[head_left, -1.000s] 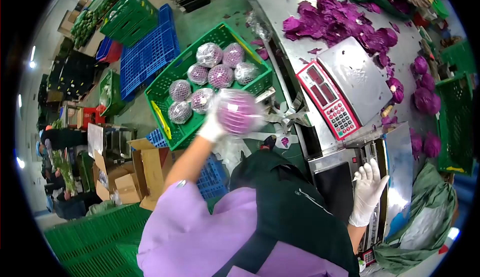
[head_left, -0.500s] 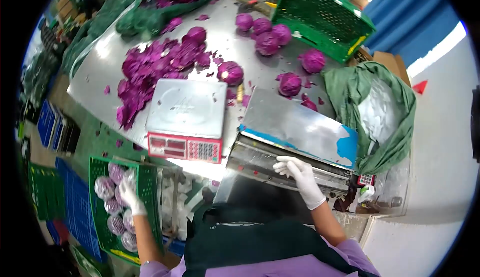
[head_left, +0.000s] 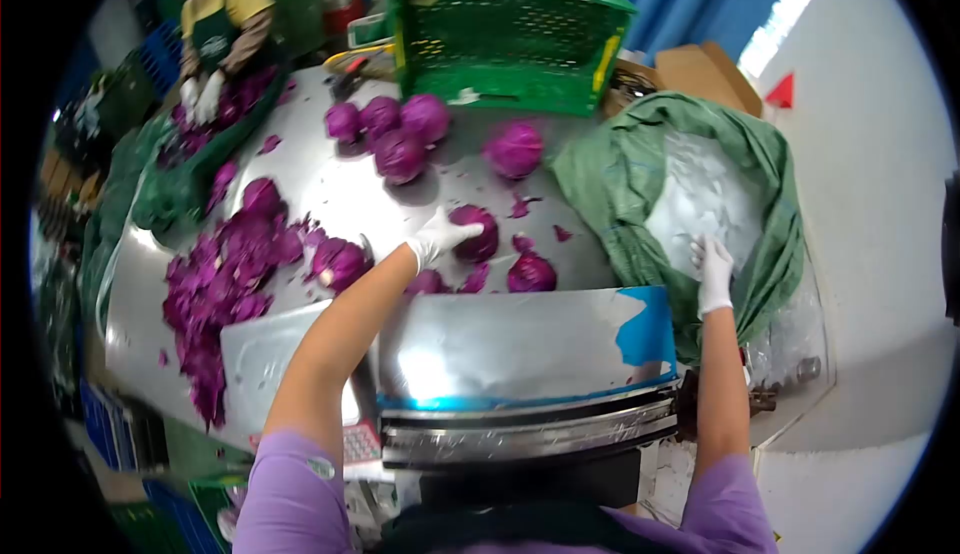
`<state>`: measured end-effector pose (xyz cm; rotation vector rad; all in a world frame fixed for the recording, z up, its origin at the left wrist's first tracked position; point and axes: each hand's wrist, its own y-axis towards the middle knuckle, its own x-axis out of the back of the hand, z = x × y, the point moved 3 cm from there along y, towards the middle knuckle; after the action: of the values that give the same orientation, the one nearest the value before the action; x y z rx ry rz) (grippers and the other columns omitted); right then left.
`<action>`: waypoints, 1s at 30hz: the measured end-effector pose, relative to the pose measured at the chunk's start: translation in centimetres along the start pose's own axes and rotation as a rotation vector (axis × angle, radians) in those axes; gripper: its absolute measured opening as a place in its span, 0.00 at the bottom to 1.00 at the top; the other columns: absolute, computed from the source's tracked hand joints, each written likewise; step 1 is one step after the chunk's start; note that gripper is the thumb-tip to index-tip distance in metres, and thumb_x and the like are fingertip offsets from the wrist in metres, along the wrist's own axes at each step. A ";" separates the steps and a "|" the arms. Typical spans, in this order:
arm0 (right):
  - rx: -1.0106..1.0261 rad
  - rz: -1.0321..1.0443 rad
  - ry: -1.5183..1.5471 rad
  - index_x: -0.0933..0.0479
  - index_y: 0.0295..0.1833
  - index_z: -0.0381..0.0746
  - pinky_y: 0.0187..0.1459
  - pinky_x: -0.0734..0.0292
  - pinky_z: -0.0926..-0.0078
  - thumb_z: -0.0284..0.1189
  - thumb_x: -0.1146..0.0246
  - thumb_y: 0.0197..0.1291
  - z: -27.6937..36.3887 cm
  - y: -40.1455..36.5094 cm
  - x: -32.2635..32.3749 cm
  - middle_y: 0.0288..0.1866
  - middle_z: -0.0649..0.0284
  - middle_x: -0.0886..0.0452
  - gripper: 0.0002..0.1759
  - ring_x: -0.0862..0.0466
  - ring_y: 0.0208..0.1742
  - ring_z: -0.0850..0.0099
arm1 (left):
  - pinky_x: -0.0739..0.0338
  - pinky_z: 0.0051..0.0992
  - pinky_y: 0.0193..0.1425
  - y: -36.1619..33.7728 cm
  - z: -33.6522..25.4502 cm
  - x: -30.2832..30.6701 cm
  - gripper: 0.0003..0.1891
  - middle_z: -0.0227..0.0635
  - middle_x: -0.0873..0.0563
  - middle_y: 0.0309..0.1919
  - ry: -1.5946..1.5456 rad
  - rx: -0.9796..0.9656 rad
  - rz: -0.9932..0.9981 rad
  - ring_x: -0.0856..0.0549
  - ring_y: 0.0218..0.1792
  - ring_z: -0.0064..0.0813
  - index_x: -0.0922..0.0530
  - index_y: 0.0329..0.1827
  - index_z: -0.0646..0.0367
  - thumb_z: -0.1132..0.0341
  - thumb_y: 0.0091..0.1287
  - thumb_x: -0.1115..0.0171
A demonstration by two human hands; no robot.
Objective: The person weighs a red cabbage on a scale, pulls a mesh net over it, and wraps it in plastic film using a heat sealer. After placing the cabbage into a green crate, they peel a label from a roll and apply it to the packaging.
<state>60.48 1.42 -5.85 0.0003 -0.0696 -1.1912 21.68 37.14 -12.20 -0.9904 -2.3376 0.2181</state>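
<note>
My left hand, in a white glove, reaches over the metal table and has its fingers round a red cabbage. In a white glove too, my right hand is at the white plastic bags inside the green sack. Its fingers are bent together at the bags; what they pinch is too small to tell. Nearest me lies the wrapping machine's metal top. More cabbages sit behind the held one, and another cabbage lies just in front of it.
A green crate stands on its side at the table's back. Loose leaves are heaped on the left, beside a scale partly hidden by my left arm. Across the table, a co-worker handles leaves. A cardboard box is behind the sack.
My left hand has gone from the crate of wrapped cabbages to a cabbage on the table. My right hand has moved from the machine to the bags. The view has shifted towards the right.
</note>
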 end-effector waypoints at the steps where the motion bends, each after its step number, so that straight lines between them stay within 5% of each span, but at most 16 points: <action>1: 0.029 -0.042 -0.009 0.20 0.56 0.35 0.32 0.27 0.85 0.36 0.37 0.70 -1.6 2.1 0.4 0.44 0.66 0.14 0.17 0.17 0.39 0.81 | 0.29 0.35 0.71 5.2 2.8 -2.3 0.64 0.60 0.28 0.68 0.030 -0.047 0.057 0.26 0.69 0.49 0.47 0.77 0.72 0.35 0.48 0.24; 3: 0.051 -0.061 -0.060 0.20 0.59 0.36 0.32 0.29 0.85 0.36 0.36 0.69 -2.4 4.2 -0.3 0.42 0.68 0.15 0.19 0.19 0.36 0.81 | 0.24 0.35 0.67 1.9 -1.8 -3.1 0.60 0.56 0.23 0.62 0.237 0.174 -0.085 0.20 0.62 0.45 0.38 0.71 0.70 0.37 0.43 0.20; 5: 0.207 -0.074 -0.139 0.19 0.58 0.36 0.32 0.30 0.83 0.37 0.35 0.67 -3.4 6.4 -2.2 0.40 0.68 0.16 0.20 0.22 0.34 0.81 | 0.22 0.34 0.64 5.3 1.1 -4.1 0.60 0.53 0.22 0.60 0.303 0.049 -0.248 0.18 0.59 0.44 0.37 0.70 0.68 0.38 0.39 0.18; 7: 0.129 -0.015 -0.184 0.19 0.57 0.33 0.38 0.28 0.81 0.36 0.34 0.67 -2.4 6.9 -5.0 0.41 0.67 0.17 0.20 0.22 0.37 0.80 | 0.21 0.36 0.64 6.3 1.9 -3.4 0.53 0.51 0.21 0.60 0.154 0.071 -0.165 0.18 0.59 0.41 0.33 0.69 0.65 0.42 0.43 0.20; 11: 0.012 0.227 -0.431 0.17 0.53 0.31 0.39 0.27 0.79 0.43 0.31 0.63 1.2 4.3 -8.2 0.40 0.66 0.17 0.25 0.23 0.38 0.80 | 0.16 0.57 0.52 0.7 1.3 0.6 0.35 0.44 0.23 0.64 -0.888 0.196 0.262 0.19 0.60 0.47 0.30 0.70 0.50 0.47 0.61 0.33; 13: 0.357 0.312 -0.716 0.18 0.53 0.29 0.40 0.27 0.80 0.44 0.29 0.59 -0.5 5.7 -6.7 0.39 0.65 0.18 0.29 0.23 0.38 0.80 | 0.16 0.58 0.54 -5.3 -0.5 4.2 0.35 0.46 0.25 0.65 -1.188 0.161 0.346 0.19 0.61 0.51 0.32 0.71 0.51 0.45 0.64 0.37; 14: 0.204 0.245 -0.791 0.19 0.53 0.28 0.38 0.26 0.78 0.43 0.27 0.56 -4.2 8.2 -4.4 0.38 0.64 0.18 0.30 0.23 0.36 0.80 | 0.16 0.59 0.54 -8.1 -0.5 5.9 0.35 0.47 0.26 0.66 -1.261 0.115 0.366 0.21 0.63 0.52 0.33 0.72 0.50 0.43 0.65 0.40; 15: 0.465 0.340 -0.695 0.19 0.51 0.28 0.34 0.27 0.77 0.41 0.27 0.55 -5.1 7.8 -3.5 0.37 0.64 0.18 0.27 0.23 0.31 0.79 | 0.17 0.60 0.54 -10.9 -0.3 7.5 0.35 0.47 0.27 0.68 -1.334 0.063 0.385 0.22 0.64 0.53 0.33 0.72 0.50 0.40 0.66 0.43; 17: -0.040 0.481 -0.798 0.18 0.49 0.32 0.32 0.28 0.77 0.38 0.28 0.57 -6.1 6.9 -1.4 0.35 0.67 0.19 0.22 0.25 0.31 0.80 | 0.19 0.60 0.58 -16.1 0.6 10.1 0.34 0.47 0.27 0.69 -1.446 -0.024 0.459 0.23 0.65 0.54 0.33 0.73 0.49 0.42 0.68 0.45; 19: 0.148 0.555 -0.750 0.18 0.47 0.36 0.31 0.30 0.79 0.35 0.32 0.59 -6.5 5.8 -0.8 0.31 0.71 0.21 0.15 0.25 0.31 0.81 | 0.18 0.56 0.59 -21.4 2.3 12.2 0.34 0.46 0.25 0.67 -1.388 -0.046 0.250 0.21 0.64 0.50 0.32 0.73 0.53 0.44 0.67 0.44; 21: 0.041 0.328 -0.650 0.18 0.49 0.35 0.35 0.27 0.75 0.32 0.35 0.63 -9.4 9.0 2.6 0.35 0.68 0.18 0.14 0.23 0.35 0.77 | 0.20 0.53 0.63 -25.5 6.5 14.6 0.35 0.45 0.23 0.66 -1.174 -0.102 0.071 0.19 0.62 0.47 0.32 0.72 0.57 0.46 0.67 0.41; 24: 0.367 0.167 -0.715 0.21 0.54 0.29 0.49 0.23 0.71 0.30 0.40 0.67 -4.1 8.0 3.8 0.46 0.57 0.15 0.17 0.19 0.44 0.69 | 0.22 0.50 0.66 -32.1 8.5 15.7 0.36 0.44 0.22 0.65 -1.016 -0.088 -0.148 0.20 0.63 0.46 0.32 0.73 0.55 0.45 0.65 0.40; 27: 0.550 -0.015 -0.704 0.22 0.56 0.27 0.56 0.26 0.70 0.31 0.43 0.70 -2.0 9.6 7.7 0.49 0.54 0.15 0.18 0.19 0.50 0.69 | 0.25 0.52 0.68 -36.6 8.5 14.5 0.41 0.48 0.24 0.67 -1.610 -0.168 -0.072 0.22 0.65 0.51 0.40 0.77 0.52 0.49 0.63 0.34; 29: 0.308 0.041 -0.470 0.22 0.57 0.28 0.57 0.26 0.71 0.34 0.44 0.72 1.5 7.3 8.2 0.50 0.55 0.16 0.19 0.19 0.50 0.69 | 0.24 0.48 0.68 -40.2 9.2 13.7 0.42 0.48 0.25 0.68 0.027 -0.263 -0.524 0.22 0.66 0.49 0.41 0.76 0.54 0.56 0.62 0.29; 30: 0.315 0.055 -0.464 0.22 0.57 0.28 0.57 0.26 0.71 0.34 0.44 0.72 3.8 5.3 7.6 0.50 0.55 0.16 0.19 0.19 0.50 0.69 | 0.22 0.43 0.66 -40.8 9.1 13.2 0.43 0.47 0.23 0.66 0.040 -0.353 -0.590 0.19 0.62 0.46 0.41 0.75 0.55 0.65 0.58 0.24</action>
<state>68.01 -3.56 -1.42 -0.0016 -0.6606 -1.0959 -15.51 18.03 1.04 -0.4030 -2.5615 -0.4538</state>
